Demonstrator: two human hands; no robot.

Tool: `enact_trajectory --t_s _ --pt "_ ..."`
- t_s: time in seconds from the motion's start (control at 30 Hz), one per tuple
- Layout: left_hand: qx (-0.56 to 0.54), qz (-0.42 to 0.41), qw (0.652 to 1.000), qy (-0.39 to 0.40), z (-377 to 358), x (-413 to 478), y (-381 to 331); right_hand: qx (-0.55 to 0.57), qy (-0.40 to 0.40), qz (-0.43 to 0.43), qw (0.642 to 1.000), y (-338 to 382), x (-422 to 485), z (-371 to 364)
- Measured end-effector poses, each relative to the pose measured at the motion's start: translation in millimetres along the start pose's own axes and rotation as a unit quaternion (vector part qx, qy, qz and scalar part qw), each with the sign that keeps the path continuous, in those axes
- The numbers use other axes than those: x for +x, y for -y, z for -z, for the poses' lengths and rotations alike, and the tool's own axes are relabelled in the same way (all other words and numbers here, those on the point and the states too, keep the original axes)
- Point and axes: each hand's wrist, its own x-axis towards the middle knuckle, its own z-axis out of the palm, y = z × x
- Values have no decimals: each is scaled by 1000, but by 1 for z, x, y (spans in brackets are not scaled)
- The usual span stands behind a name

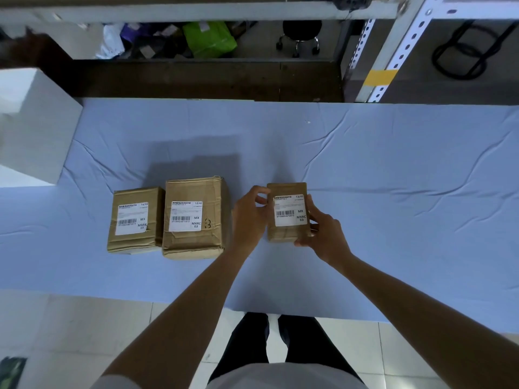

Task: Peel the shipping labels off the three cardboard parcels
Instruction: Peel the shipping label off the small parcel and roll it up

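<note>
Three brown cardboard parcels lie on a table with a blue cloth (393, 169). The left parcel (134, 220) and the larger middle parcel (195, 217) sit side by side, touching. Each carries a flat white shipping label: the left label (132, 219) and the middle label (185, 216). The small right parcel (286, 189) is held between both hands. My left hand (248, 217) grips its left side, fingertips at the upper left corner of its white label (289, 210). My right hand (320, 227) clasps the parcel's right and lower edge.
A white box (31, 127) stands at the table's far left corner. Behind the table are a dark wooden ledge, a metal shelf upright (393, 51) and a floor with bags and a stool. My legs stand at the table's near edge.
</note>
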Motion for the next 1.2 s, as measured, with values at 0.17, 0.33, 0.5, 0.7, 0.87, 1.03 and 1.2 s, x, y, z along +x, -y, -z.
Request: enact_trajectory --t_s 0.17,0.33,0.5,0.7,0.87,1.03,1.2 --pt "49 -23 998 -19 -4 4 -2 -11 -6 -5 1000 -1 1 -2" --pt "57 -39 997 -23 -6 6 1 7 -12 -13 1000 -2 1 -3" --pt "81 -50 995 -37 -10 7 2 9 -14 -16 1000 0 1 -4" --pt "97 -31 993 -57 -14 11 0 9 -15 -17 1000 1 0 -4" --pt "121 -23 991 -51 -16 14 -2 -13 -17 -17 1000 2 1 -4" --pt "151 -13 988 -33 -16 18 -2 -20 -17 -13 1000 2 1 -4" --pt "175 -21 984 -21 -17 20 -2 -32 -13 -14 999 1 3 -3"
